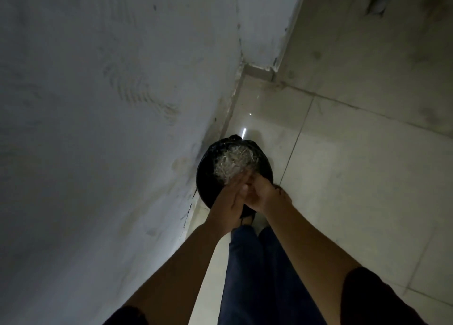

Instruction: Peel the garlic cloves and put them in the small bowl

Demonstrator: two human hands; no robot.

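Both hands meet over the bin (207, 170), pressed palm to palm. The left hand (229, 198) is flat, its fingers straight and together, pointing forward over the bin's near rim. The right hand (261, 193) lies against it from the right, its fingers bent in toward the left palm. The light is dim and the hands blur a little, so whether the right hand pinches anything, or whether anything sits between the palms, cannot be told.

The peel (230, 163), a pale heap of thin dry shreds, lies inside the bin, just beyond the left fingertips and below them. The fingertips overlap the near edge of the heap in this view; whether they touch it cannot be told. The hands cover the near right part of the bin's mouth.

The bin is round, lined with a black bag, and stands on the floor (355, 168) close against the wall (98, 104) on the left. The wall is rough and grey, with scuffs and a cracked lower edge. The floor is of large pale glossy tiles, with a small bright glint just behind the bin.

Below the forearms hang dark blue trousers (257, 275). A foot (285, 195) shows just right of the right wrist, beside the bin. Dark sleeves (382, 300) end above the elbows.
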